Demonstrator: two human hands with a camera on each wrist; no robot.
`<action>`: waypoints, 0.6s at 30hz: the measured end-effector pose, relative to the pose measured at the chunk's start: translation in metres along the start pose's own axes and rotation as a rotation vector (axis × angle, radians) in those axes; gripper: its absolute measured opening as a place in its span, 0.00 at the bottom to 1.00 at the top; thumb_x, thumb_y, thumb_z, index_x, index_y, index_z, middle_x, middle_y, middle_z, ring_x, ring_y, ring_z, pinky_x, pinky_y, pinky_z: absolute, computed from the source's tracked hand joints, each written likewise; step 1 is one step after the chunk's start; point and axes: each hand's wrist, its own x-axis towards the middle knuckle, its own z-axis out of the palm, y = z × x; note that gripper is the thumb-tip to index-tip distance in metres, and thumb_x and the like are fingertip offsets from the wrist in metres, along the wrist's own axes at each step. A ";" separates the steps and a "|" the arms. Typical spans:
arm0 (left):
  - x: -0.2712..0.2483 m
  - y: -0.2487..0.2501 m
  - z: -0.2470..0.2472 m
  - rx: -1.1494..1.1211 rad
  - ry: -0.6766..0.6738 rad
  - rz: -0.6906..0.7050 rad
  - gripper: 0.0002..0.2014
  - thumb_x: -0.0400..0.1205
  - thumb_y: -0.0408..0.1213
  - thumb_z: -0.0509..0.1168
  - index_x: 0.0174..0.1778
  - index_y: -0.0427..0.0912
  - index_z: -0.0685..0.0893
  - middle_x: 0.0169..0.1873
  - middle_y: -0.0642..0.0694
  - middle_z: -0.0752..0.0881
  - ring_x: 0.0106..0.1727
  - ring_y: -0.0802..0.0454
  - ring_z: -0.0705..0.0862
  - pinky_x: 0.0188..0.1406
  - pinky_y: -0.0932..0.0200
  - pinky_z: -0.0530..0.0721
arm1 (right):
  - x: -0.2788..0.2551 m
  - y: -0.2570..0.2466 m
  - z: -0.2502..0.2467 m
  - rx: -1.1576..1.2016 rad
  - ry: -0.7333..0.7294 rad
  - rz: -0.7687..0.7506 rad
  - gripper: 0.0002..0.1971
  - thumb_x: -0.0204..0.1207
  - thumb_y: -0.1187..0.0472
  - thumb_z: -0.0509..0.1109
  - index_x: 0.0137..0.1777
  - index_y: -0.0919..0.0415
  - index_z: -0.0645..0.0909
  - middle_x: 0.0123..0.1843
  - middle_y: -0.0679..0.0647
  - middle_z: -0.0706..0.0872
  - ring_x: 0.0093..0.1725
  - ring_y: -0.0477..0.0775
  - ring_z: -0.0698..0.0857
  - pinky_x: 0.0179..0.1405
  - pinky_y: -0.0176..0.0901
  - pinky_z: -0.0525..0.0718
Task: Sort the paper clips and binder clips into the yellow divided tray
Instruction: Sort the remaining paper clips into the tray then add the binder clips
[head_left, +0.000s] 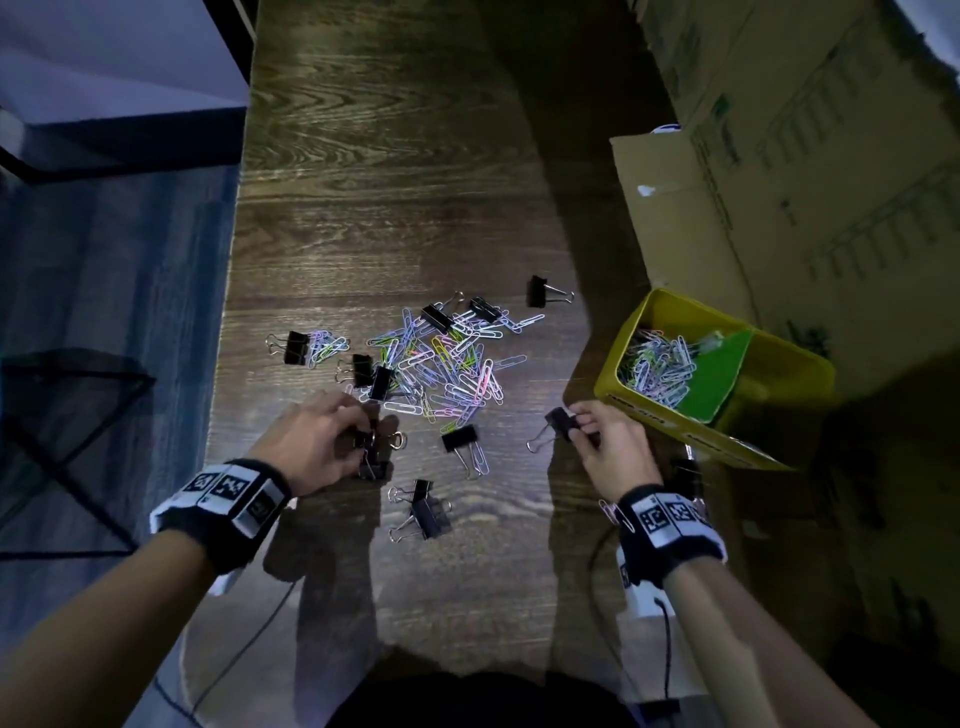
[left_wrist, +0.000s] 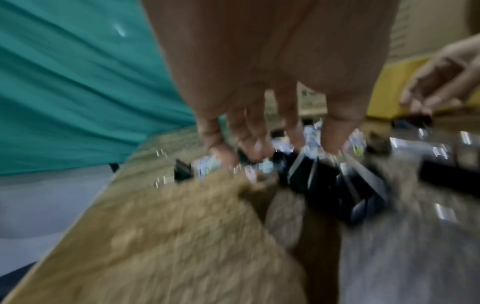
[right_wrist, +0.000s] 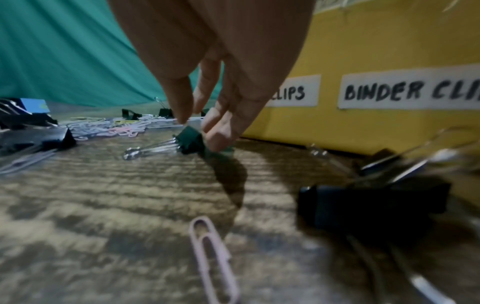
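Observation:
A heap of coloured paper clips (head_left: 447, 364) lies mid-table with black binder clips scattered around it. The yellow tray (head_left: 665, 423) stands at the right; its far compartment holds paper clips (head_left: 657, 366) beside a green divider (head_left: 722, 374). My left hand (head_left: 363, 426) curls down onto a cluster of binder clips (head_left: 374, 454) and grips one; the left wrist view is blurred, with fingertips (left_wrist: 249, 154) on the black clips (left_wrist: 324, 181). Just left of the tray, my right hand (head_left: 574, 423) pinches a binder clip (head_left: 558, 420) by its body (right_wrist: 189, 142), low over the table.
Tray labels (right_wrist: 405, 90) read "CLIPS" and "BINDER CLI". A pink paper clip (right_wrist: 213, 257) and a black binder clip (right_wrist: 371, 205) lie under my right wrist. More binder clips (head_left: 423, 512) sit near the front. Cardboard boxes (head_left: 779, 182) stand at the right; the table's edge (head_left: 226, 364) runs along the left.

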 end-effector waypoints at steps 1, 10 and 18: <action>-0.001 0.003 -0.003 0.016 0.006 -0.047 0.18 0.68 0.44 0.71 0.54 0.50 0.82 0.56 0.47 0.81 0.55 0.43 0.80 0.53 0.44 0.82 | -0.003 0.002 -0.005 -0.013 -0.030 -0.010 0.11 0.73 0.65 0.73 0.54 0.54 0.83 0.48 0.48 0.83 0.44 0.42 0.82 0.52 0.44 0.84; 0.033 0.107 0.016 0.049 0.027 0.042 0.17 0.75 0.45 0.66 0.59 0.48 0.78 0.55 0.44 0.80 0.56 0.40 0.80 0.52 0.46 0.82 | -0.058 0.034 -0.011 -0.295 -0.447 0.267 0.05 0.73 0.58 0.68 0.41 0.46 0.77 0.48 0.53 0.85 0.48 0.56 0.85 0.48 0.43 0.83; 0.040 0.117 0.032 0.087 -0.082 -0.014 0.24 0.76 0.35 0.64 0.69 0.50 0.71 0.56 0.42 0.81 0.57 0.38 0.81 0.54 0.48 0.79 | -0.055 -0.013 0.015 -0.289 -0.454 -0.051 0.17 0.73 0.75 0.63 0.58 0.58 0.83 0.58 0.57 0.83 0.55 0.58 0.85 0.52 0.39 0.81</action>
